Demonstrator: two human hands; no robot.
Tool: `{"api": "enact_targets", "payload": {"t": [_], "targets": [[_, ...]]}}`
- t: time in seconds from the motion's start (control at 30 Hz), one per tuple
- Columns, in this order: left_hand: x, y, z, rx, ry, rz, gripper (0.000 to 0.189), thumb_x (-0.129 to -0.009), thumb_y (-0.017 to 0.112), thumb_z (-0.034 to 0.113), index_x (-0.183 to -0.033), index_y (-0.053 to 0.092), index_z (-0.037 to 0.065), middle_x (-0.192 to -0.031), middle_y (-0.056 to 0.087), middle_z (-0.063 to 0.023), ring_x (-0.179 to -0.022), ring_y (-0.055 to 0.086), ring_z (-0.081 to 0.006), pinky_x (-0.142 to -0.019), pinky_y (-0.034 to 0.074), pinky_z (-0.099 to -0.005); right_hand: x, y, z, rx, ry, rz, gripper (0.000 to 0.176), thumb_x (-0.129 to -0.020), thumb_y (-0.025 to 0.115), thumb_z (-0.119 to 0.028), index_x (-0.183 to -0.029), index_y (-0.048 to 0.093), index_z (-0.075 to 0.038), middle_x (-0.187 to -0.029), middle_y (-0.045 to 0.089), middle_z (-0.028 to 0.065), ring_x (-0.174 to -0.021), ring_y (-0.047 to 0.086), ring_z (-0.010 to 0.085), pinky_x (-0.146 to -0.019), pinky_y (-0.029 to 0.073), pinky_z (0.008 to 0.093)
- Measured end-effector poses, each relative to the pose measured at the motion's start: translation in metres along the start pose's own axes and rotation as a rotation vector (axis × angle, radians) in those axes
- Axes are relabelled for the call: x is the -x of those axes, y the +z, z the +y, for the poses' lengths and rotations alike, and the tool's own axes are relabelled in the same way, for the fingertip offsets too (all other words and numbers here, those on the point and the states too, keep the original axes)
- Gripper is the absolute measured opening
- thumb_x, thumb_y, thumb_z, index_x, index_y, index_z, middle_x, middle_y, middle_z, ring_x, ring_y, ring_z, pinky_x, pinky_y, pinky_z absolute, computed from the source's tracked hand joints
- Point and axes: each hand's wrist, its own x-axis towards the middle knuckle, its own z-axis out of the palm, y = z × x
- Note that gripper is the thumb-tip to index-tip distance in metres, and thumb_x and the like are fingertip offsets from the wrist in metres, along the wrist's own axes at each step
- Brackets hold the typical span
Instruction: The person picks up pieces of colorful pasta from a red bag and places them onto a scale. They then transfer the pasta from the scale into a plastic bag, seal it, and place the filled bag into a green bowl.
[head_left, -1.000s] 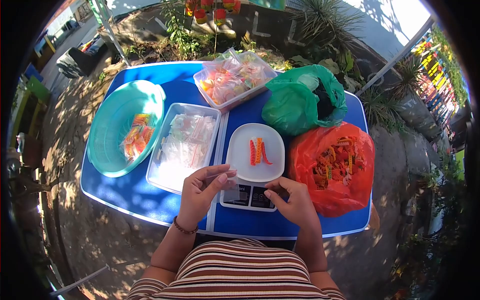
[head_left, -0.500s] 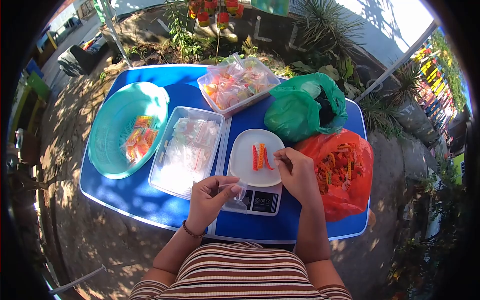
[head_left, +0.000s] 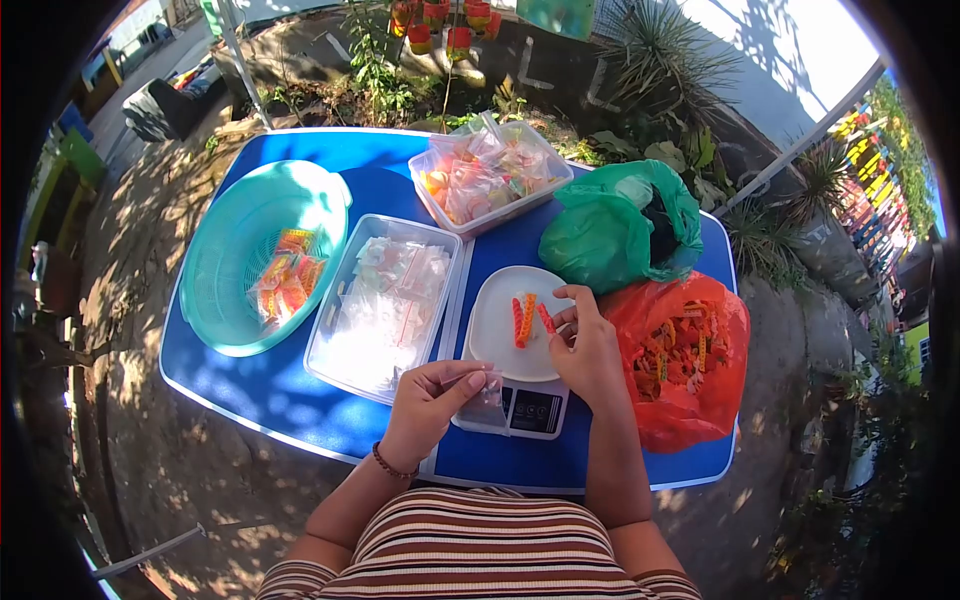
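Low in the frame's middle, the left hand [head_left: 436, 402] pinches a clear bag [head_left: 487, 402], while, right of middle, the right hand [head_left: 583, 338] curls, pinching a red strip [head_left: 546, 318] over a white plate [head_left: 494, 322].

On the table [head_left: 290, 425], left to right: colander basin [head_left: 225, 250] with packets [head_left: 288, 285] in it, front tub [head_left: 350, 384] of zip bags [head_left: 400, 280], kitchen scale [head_left: 537, 412] with snack strips [head_left: 527, 322] on its plate [head_left: 495, 318], front plastic bag [head_left: 685, 425] with loose strips [head_left: 690, 345] inside. Behind the front tub and scale: rear tub [head_left: 520, 207] of filled bags [head_left: 490, 170], then, to its right, rear plastic bag [head_left: 600, 228]. Left hand [head_left: 430, 405], holding a small bag [head_left: 488, 405], at the scale's front left corner; right hand [head_left: 588, 345] at the plate's right edge.
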Motion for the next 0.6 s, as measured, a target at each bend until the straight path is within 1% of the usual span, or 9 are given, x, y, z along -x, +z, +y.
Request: {"api": "enact_targets", "payload": {"t": [0.03, 0.13, 0.23, 0.33, 0.43, 0.47, 0.57, 0.6], "targets": [[-0.001, 0.001, -0.001, -0.039, 0.033, -0.006, 0.022, -0.098, 0.072, 0.011, -0.114, 0.073, -0.003, -0.098, 0.077, -0.0112, -0.090, 0.074, -0.0145, -0.083, 0.061, -0.0270, 0.002, -0.004, -0.007, -0.061, 0.031, -0.008, 0.042, -0.081, 0.067, 0.009, -0.121, 0.056, -0.002, -0.095, 0.070, 0.0125, -0.090, 0.073, 0.0204, -0.080, 0.056, 0.0310], [-0.003, 0.002, -0.005, -0.196, 0.043, -0.048, 0.022, -0.093, 0.078, 0.012, -0.109, 0.075, -0.003, -0.095, 0.078, -0.0094, -0.087, 0.072, -0.0106, -0.080, 0.060, -0.0249, 0.013, -0.004, 0.001, -0.529, -0.152, -0.065, 0.047, -0.084, 0.069, 0.011, -0.127, 0.053, -0.001, -0.098, 0.068, 0.0077, -0.095, 0.069, 0.0116, -0.085, 0.055, 0.0269], [-0.003, 0.013, -0.007, -0.257, 0.083, -0.071, 0.026, -0.087, 0.085, 0.014, -0.105, 0.077, -0.002, -0.093, 0.078, -0.0066, -0.081, 0.069, -0.0062, -0.074, 0.057, -0.0216, 0.034, 0.000, -0.016, -0.943, -0.217, -0.050, 0.045, -0.088, 0.071, 0.009, -0.127, 0.051, 0.001, -0.105, 0.067, 0.0094, -0.101, 0.068, 0.0130, -0.090, 0.055, 0.0277], [-0.003, 0.019, 0.003, -0.465, 0.079, -0.113, 0.027, -0.083, 0.087, 0.011, -0.103, 0.075, -0.002, -0.092, 0.078, -0.0087, -0.084, 0.072, -0.0102, -0.078, 0.059, -0.0254, 0.044, 0.001, -0.016, -0.923, -0.199, -0.051, 0.046, -0.087, 0.072, 0.010, -0.126, 0.050, 0.000, -0.106, 0.067, 0.0114, -0.098, 0.069, 0.0147, -0.087, 0.055, 0.0258], [-0.004, 0.020, 0.002, -0.542, 0.121, -0.139, 0.028, -0.081, 0.089, 0.012, -0.102, 0.077, -0.001, -0.092, 0.078, -0.0066, -0.082, 0.071, -0.0081, -0.076, 0.056, -0.0236, 0.046, 0.001, -0.010, -0.958, -0.163, -0.098, 0.044, -0.087, 0.073, 0.009, -0.124, 0.051, 0.000, -0.105, 0.068, 0.0120, -0.097, 0.070, 0.0148, -0.084, 0.056, 0.0261], [-0.004, 0.022, 0.003, -0.540, 0.101, -0.142, 0.028, -0.081, 0.089, 0.012, -0.102, 0.077, -0.001, -0.092, 0.078, -0.0065, -0.082, 0.070, -0.0080, -0.076, 0.056, -0.0235, 0.046, -0.001, -0.008, -0.961, -0.146, -0.115, 0.043, -0.087, 0.073, 0.009, -0.124, 0.052, 0.000, -0.105, 0.068, 0.0121, -0.097, 0.070, 0.0147, -0.084, 0.057, 0.0262], [-0.004, 0.026, 0.011, -0.514, 0.068, -0.158, 0.028, -0.080, 0.089, 0.013, -0.103, 0.078, 0.000, -0.091, 0.078, -0.0063, -0.082, 0.070, -0.0076, -0.076, 0.055, -0.0231, 0.048, -0.007, -0.005, -1.047, -0.086, -0.156, 0.037, -0.090, 0.074, 0.003, -0.121, 0.054, 0.003, -0.100, 0.071, 0.0118, -0.094, 0.070, 0.0137, -0.088, 0.054, 0.0260], [-0.003, 0.028, 0.013, -0.490, 0.073, -0.171, 0.029, -0.081, 0.089, 0.014, -0.103, 0.078, 0.000, -0.091, 0.078, -0.0062, -0.082, 0.070, -0.0075, -0.076, 0.055, -0.0229, 0.048, -0.007, -0.004, -0.961, -0.103, -0.160, 0.036, -0.089, 0.075, 0.002, -0.120, 0.056, 0.003, -0.099, 0.071, 0.0111, -0.093, 0.070, 0.0136, -0.086, 0.054, 0.0258]]}}
